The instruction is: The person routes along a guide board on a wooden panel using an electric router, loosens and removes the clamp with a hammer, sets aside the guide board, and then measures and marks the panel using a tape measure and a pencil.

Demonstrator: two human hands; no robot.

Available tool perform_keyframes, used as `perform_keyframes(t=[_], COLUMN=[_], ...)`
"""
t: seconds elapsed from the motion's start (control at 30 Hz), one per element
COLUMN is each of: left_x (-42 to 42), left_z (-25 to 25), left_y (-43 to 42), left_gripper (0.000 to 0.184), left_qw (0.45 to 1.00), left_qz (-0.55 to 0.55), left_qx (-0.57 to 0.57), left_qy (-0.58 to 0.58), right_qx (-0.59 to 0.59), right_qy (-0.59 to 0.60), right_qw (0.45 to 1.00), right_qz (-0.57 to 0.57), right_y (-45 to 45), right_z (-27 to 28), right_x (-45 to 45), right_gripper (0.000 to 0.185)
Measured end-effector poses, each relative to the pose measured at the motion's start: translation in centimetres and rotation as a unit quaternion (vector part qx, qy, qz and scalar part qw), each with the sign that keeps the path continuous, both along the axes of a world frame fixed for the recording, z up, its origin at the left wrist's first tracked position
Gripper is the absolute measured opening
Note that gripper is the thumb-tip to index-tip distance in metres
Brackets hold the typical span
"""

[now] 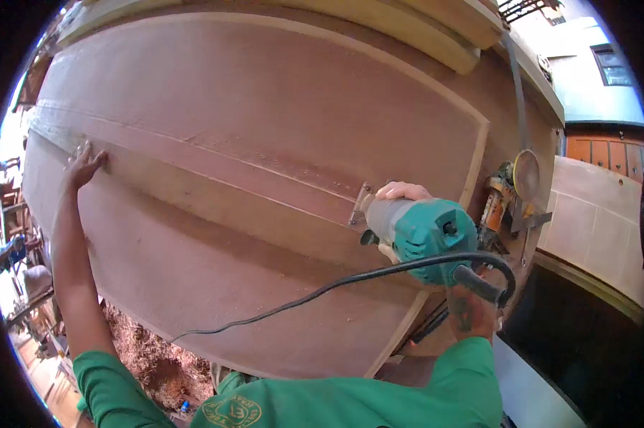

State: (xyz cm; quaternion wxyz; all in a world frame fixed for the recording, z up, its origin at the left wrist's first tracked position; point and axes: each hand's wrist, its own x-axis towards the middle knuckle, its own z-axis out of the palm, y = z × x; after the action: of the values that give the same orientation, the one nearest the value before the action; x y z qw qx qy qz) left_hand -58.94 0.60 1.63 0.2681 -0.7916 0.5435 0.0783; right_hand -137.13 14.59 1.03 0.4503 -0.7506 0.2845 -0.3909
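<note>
My right hand (403,191) is wrapped round a teal and grey corded router (436,232). The tool is tilted on its side, and its small metal base (362,204) meets the right end of a long raised wooden strip (265,184). Most of that hand's fingers are hidden behind the tool body. Far to the left, my left hand (85,166) lies with spread fingers on the lower wooden ledge beside the strip. Both strip and ledge run along a large reddish-brown wooden panel (279,93). Fine dust and chips lie along the strip.
The router's black cord (322,289) crosses the panel toward my body. On the right lies an orange power tool (494,207) beside a round disc (526,175). Thick timber (436,32) borders the far side. Wood shavings (158,357) cover the floor at lower left.
</note>
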Motion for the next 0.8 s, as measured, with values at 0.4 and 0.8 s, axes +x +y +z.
perform_keyframes(t=[0.4,0.8], left_x=[-0.7,8.1], left_z=[0.6,-2.7], left_y=[0.5,0.5], left_gripper=[0.098,0.094], left_qw=[0.999,0.995], left_qz=[-0.028,-0.085], left_qx=[0.017,0.031], left_qy=[-0.014,-0.050], right_qx=[0.041,0.096], right_qy=[-0.016,-0.006], right_qw=[0.999,0.994], right_qz=[-0.021,-0.046], right_y=[1.7,4.2], right_z=[0.7,2.6], right_x=[-4.0,-8.6], right_gripper=[0.040,0.049])
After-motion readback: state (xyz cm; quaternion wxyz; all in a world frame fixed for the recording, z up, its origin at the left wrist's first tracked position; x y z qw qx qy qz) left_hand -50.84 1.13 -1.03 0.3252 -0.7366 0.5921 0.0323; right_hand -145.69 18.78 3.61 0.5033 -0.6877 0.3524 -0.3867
